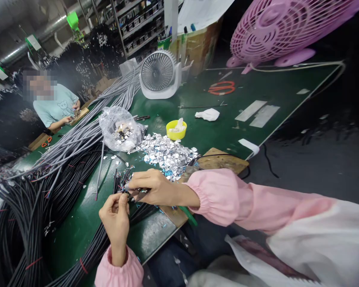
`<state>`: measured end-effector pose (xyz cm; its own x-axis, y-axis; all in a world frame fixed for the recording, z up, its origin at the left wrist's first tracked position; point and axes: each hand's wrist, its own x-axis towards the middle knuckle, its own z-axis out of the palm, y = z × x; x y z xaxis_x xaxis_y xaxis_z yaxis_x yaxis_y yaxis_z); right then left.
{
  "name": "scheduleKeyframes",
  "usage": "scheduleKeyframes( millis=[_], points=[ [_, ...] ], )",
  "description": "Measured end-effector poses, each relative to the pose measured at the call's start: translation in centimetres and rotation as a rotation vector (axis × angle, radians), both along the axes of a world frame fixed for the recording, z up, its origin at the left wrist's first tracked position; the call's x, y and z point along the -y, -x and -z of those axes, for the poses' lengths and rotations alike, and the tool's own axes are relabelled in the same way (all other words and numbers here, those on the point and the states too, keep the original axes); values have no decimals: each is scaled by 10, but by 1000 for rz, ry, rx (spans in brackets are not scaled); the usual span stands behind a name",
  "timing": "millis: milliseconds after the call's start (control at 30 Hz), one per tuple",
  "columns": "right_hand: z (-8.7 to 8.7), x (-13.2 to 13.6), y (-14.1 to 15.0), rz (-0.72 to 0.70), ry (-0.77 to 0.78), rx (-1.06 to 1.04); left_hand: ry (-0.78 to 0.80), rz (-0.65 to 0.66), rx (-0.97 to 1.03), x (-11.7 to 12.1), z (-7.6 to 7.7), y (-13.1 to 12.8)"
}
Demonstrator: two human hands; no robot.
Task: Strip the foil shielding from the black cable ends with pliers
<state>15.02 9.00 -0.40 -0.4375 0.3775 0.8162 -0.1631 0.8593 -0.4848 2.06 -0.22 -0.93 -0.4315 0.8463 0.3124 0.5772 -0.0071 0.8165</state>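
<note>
My left hand (116, 219) is closed in a pinch on the end of a black cable, just in front of my right hand. My right hand (152, 186) is closed around a small dark tool (141, 191); its kind is mostly hidden by the fingers. The tool meets the cable end at my left fingertips. Thin coloured wires stick out of the black cables (119, 179) behind the hands. Under my left wrist runs a bundle of black cables (92, 243), tied with a red band. A pile of silvery foil scraps (167, 153) lies beyond my right hand.
Grey cables (86, 135) and more black cables (26, 223) cover the left side. A plastic bag (119, 129), yellow dish (176, 130), white fan (160, 75), orange-handled scissors (221, 87) and pink fan (266, 34) stand or lie on the green table (155, 115). A co-worker (58, 103) sits across.
</note>
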Motion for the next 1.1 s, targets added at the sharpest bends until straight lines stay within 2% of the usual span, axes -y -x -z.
scheduleKeyframes(
  millis=[100, 267, 367, 467, 567, 667, 867, 1100],
  points=[
    [-1, 1, 0, -43, 24, -22, -13, -21, -6, -1, -2, -1],
    [-12, 3, 1, 77, 386, 64, -34, -44, -55, -2, -7, -4],
    [-14, 3, 1, 60, 570, 191, -27, -69, -59, -2, -9, -5],
    [-15, 2, 1, 11, 684, 263, -28, -82, -44, -2, -8, -5],
    [-16, 3, 0, -17, 732, 278, -32, -63, -18, -2, -5, -6],
    [-17, 3, 0, -11, 663, 249, -31, -40, 8, -1, -2, -5],
    [-11, 3, 2, 9, 318, 116, -30, -37, -4, -1, -1, -3],
    [-5, 2, 3, 27, 200, 118, -33, -3, -66, -2, -4, -6]
  ],
)
